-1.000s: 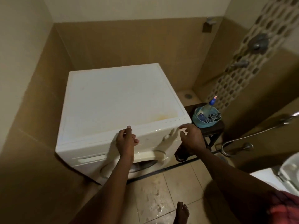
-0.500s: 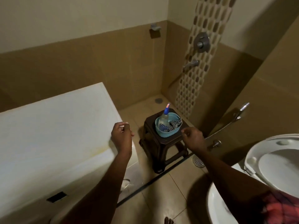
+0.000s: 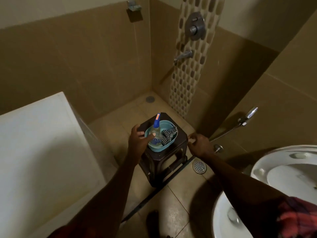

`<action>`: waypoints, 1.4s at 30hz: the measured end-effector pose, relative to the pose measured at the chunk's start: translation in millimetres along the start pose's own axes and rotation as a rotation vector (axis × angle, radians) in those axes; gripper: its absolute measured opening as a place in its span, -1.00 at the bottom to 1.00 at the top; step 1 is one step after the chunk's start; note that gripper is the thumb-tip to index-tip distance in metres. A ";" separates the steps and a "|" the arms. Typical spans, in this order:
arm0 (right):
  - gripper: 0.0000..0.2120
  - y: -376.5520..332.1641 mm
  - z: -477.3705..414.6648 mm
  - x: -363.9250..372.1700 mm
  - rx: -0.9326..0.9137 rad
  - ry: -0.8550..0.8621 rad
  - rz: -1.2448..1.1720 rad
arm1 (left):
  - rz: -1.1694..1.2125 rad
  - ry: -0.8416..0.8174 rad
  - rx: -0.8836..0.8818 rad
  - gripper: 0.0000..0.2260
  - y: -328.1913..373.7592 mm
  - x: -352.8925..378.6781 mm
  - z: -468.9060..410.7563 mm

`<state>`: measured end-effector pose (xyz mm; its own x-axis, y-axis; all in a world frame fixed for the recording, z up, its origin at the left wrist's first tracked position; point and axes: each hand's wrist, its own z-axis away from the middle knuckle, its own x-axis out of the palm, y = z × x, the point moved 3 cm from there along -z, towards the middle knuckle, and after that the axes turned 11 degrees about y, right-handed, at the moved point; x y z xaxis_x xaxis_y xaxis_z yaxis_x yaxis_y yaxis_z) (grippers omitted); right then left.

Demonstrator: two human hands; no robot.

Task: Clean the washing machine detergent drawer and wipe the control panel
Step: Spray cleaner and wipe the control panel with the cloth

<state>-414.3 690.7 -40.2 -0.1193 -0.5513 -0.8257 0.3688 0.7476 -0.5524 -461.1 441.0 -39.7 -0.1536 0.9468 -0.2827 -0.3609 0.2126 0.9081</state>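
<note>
**Supplies in reach, nothing picked up yet**

My left hand [image 3: 139,139] hovers with fingers spread over the near-left rim of the teal basin [image 3: 160,149], gripping nothing. I cannot tell whether a fingertip touches the bottle. My right hand [image 3: 199,145] is loosely curled and empty, just beside the right edge of the dark stool [image 3: 181,143]. In the basin stands a clear bottle [image 3: 157,130] with a blue cap, a checked cloth [image 3: 169,134] slumped beside it. I judge the bottle light, rigid and perhaps slick, best gripped round its body below the cap. The cloth is soft, so any pinch will do. The washing machine [image 3: 39,143] sits to my left, its drawer and panel out of view.
</note>
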 end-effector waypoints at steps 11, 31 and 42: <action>-0.36 -1.8 -81.3 84.5 0.057 -0.231 -0.008 | -0.234 -0.202 0.077 -0.02 -36.1 55.3 -86.3; 0.00 30.8 -165.2 251.1 -0.145 -0.407 0.354 | -0.313 -0.212 0.305 -0.27 -89.9 113.2 -148.8; -0.36 22.3 -162.0 202.0 -0.028 0.007 0.004 | -0.175 -0.098 0.236 -0.45 -66.6 121.7 -153.9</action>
<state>-579.5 656.1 -237.8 -0.1242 -0.5457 -0.8288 0.3434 0.7600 -0.5518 -597.3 504.9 -182.1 -0.0138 0.9072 -0.4206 -0.1486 0.4141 0.8980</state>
